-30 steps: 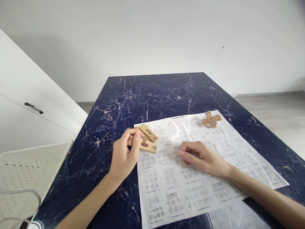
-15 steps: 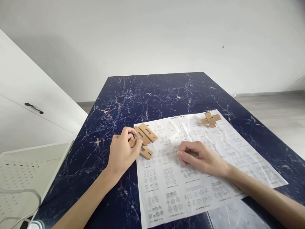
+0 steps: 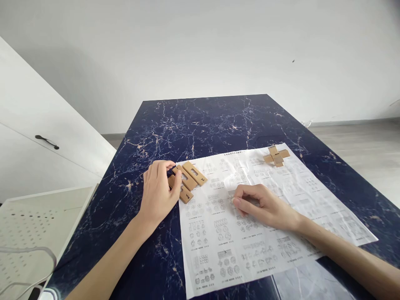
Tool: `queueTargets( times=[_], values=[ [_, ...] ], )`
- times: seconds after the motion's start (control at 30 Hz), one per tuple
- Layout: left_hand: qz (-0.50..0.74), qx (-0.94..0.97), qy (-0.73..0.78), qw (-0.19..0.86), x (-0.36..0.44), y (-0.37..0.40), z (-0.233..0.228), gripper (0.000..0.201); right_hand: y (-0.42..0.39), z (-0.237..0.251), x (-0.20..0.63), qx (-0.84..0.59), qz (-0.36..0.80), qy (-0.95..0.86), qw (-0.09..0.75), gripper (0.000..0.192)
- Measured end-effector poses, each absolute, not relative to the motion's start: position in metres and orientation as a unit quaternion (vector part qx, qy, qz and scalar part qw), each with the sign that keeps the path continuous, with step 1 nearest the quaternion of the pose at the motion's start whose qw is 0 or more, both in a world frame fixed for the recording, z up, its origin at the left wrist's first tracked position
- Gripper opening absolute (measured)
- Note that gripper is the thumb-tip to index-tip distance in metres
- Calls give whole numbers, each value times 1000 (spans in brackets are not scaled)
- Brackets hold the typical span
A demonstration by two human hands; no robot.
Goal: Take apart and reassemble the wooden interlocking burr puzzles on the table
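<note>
My left hand [image 3: 159, 185] is curled at the left edge of the paper, over flat wooden puzzle pieces with dark numerals and cut-out notches. Its thumb lies across the piece marked 3 [image 3: 186, 196], and its index finger reaches the upper end of the middle piece [image 3: 188, 182]. The piece marked 2 [image 3: 195, 173] lies alongside, untouched. My right hand [image 3: 258, 204] rests on the paper sheet [image 3: 215, 246], thumb and index tips pressed together; whatever is between them, if anything, cannot be made out. A cross-shaped wooden assembly [image 3: 276, 156] sits near the paper's far right corner.
The printed sheet lies on a dark blue marble-patterned table [image 3: 206, 125]. A clear plastic sheet [image 3: 309, 283] shows at the near edge. White cabinet [image 3: 46, 108] and a perforated white panel [image 3: 28, 225] stand left, with a cable [image 3: 50, 254]. A wall is behind.
The piece marked 3 has shifted up and left and now lies side by side with the middle piece. My left hand has loosened and straightened its fingers slightly. My right hand stays still.
</note>
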State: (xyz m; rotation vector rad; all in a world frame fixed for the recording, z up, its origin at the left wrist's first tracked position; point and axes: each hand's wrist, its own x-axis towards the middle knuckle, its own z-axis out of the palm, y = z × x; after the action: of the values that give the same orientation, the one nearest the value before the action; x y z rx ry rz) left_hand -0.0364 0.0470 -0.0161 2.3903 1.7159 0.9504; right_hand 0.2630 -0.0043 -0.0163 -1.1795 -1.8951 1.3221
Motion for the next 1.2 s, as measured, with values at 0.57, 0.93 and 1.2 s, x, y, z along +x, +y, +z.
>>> queueTargets(
  times=[0.57, 0.93, 1.2],
  values=[
    [236, 832, 453, 216, -33, 40, -20, 79, -5, -18, 264, -443, 490, -704, 262, 35],
    [246, 834, 459, 182, -30, 40, -20, 75, -4, -14, 262, -442, 487, -708, 259, 35],
    [248, 845, 440, 176, -28, 37, -17, 67, -4, -15, 263, -438, 492, -705, 263, 36]
  ],
)
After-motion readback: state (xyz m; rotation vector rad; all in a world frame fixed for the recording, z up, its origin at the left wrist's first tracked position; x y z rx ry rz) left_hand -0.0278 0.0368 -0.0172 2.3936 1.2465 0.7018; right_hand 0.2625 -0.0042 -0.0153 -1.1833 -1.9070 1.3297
